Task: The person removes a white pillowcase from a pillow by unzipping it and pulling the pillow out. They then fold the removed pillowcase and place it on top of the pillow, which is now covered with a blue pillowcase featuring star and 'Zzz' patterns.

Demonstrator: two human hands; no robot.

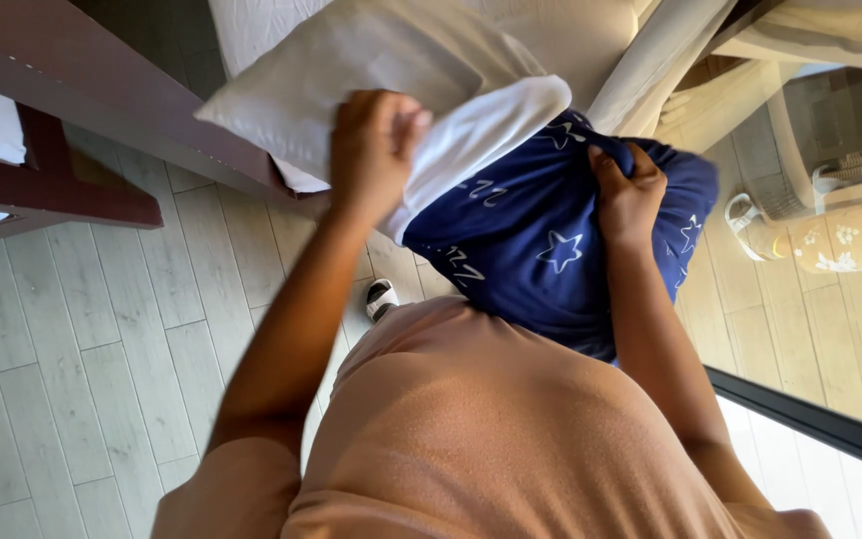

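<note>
While the white pillow (371, 70) is gripped by the left hand (371, 150), the blue star-patterned pillowcase (541, 250) just below it is clenched by the right hand (629, 195).

Floor (82, 339): pale wood-look planks, running below and to the left of the left-hand fingers (391, 125). On it, below those fingers, one foot in a white sandal (381, 297), partly hidden by the body. Right of the right-hand fingers (619, 170), a second white sandal (745, 222) lies on the planks, just beside a floral mat (855, 240). Bed (591, 35): white sheet, above both sets of fingers; what lies on it cannot be told. Dark red-brown furniture (62, 190) stands on the floor, well left of the fingers.
</note>
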